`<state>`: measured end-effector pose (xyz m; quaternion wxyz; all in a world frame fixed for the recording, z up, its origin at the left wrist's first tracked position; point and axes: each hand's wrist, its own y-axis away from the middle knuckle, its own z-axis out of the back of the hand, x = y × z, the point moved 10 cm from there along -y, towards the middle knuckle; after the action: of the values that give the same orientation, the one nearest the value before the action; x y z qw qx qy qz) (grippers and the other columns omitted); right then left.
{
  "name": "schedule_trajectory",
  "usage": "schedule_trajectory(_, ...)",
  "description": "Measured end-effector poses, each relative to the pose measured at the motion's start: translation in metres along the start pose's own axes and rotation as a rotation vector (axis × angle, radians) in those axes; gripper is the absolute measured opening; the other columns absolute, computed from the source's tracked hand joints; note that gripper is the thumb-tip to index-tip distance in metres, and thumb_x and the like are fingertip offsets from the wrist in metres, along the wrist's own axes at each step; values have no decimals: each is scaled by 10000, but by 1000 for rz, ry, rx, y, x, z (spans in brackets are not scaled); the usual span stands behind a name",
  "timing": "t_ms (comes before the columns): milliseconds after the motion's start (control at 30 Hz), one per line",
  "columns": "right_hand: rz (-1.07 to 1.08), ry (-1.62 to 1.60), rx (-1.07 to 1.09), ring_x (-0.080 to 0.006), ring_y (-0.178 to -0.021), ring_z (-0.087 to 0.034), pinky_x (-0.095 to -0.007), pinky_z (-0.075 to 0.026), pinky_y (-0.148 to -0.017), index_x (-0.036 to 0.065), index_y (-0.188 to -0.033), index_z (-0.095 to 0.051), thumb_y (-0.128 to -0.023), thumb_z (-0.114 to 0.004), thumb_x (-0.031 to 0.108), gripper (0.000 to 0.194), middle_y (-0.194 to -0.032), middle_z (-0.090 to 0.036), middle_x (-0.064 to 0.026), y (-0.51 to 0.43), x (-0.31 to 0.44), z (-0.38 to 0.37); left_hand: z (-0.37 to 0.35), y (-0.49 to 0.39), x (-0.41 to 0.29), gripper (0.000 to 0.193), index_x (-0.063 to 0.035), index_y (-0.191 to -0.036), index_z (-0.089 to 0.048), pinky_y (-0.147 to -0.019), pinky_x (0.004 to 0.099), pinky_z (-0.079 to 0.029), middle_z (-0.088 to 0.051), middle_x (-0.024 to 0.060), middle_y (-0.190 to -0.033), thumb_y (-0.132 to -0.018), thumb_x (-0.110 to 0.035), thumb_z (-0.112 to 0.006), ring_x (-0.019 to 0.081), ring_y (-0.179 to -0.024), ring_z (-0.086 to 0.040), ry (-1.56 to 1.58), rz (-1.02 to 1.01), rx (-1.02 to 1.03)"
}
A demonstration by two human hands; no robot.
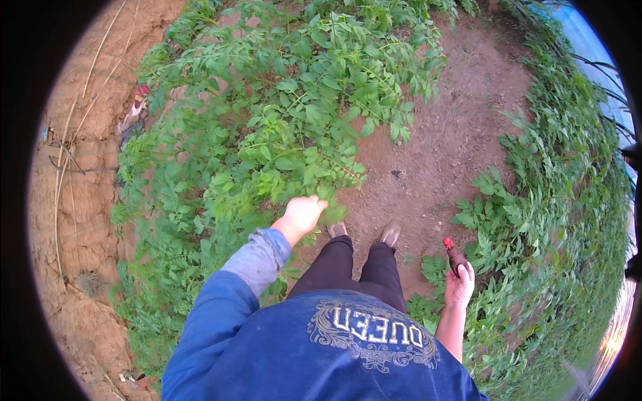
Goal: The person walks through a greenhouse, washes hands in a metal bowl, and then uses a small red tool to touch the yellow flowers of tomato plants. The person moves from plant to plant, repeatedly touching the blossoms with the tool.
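My left hand (301, 215) reaches over the leafy plants (286, 163), which look like tomato plants. Its fingers are curled at the edge of the foliage, and the leaves beside them are blurred. Whether a stem lies between those fingers is hidden. On the other side, my right hand (460, 289) holds a small dark brown bottle (457, 261) by its lower part. The bottle tilts away from me, with its red cap (447, 242) at the far end. Low leaves of the right-hand row grow close around that hand.
A bare soil path (441, 135) runs between the planted rows, and my shoes (390, 234) stand on it. Dense plants (567, 210) line the right side, before blue plastic sheeting (584, 35). An earthen bank (90, 200) with dry stalks (62, 170) borders the left.
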<state>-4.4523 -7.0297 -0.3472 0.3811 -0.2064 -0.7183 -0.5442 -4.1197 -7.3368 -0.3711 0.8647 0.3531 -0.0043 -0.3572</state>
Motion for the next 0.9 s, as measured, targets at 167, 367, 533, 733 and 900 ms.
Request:
schedule_trajectory(167, -75, 11, 38, -168, -832, -529, -295, -442, -680, 85, -1112, -491, -733, -657, 137, 417, -1028, -557, -51, -61, 8, -11, -77, 49, 35, 165, -75, -819, -667, -776, 390, -488, -626, 119, -950, -701, -93, -553, 288, -899, -610, -79, 217, 176)
schedule_trajectory(367, -125, 89, 157, -193, -905, -538, -324, -443, -730, 58, -1095, -498, -747, -645, 121, 383, -1054, -539, -71, -160, 28, -82, -127, 124, 79, 218, -59, -928, -661, -824, 380, -476, -614, 127, -1034, -742, -91, -552, 284, -996, -583, -120, 661, 388)
schedule_trajectory(533, -150, 128, 315, -180, -896, -531, -326, -436, -748, 93, -1057, -519, -750, -664, 122, 341, -1025, -555, -48, -225, 60, -118, -134, 140, 36, 232, -36, -955, -646, -847, 373, -471, -617, 142, -1034, -804, -113, -487, 291, -1006, -579, 22, 889, 460)
schedule_trajectory(733, -146, 194, 306, -190, -894, -525, -323, -435, -762, 111, -1076, -517, -741, -681, 140, 374, -1044, -551, -46, -277, 100, -118, -171, 117, 1, 256, -28, -986, -628, -822, 381, -480, -624, 158, -1010, -822, -123, -457, 296, -989, -582, 117, 888, 441)
schedule_trajectory(900, -152, 237, 346, -168, -921, -520, -323, -409, -784, 117, -1029, -534, -737, -683, 149, 330, -1012, -560, -18, -291, 109, -128, -141, 104, -13, 230, -50, -944, -650, -802, 383, -486, -627, 138, -1007, -820, -113, -467, 294, -965, -593, 115, 902, 328)
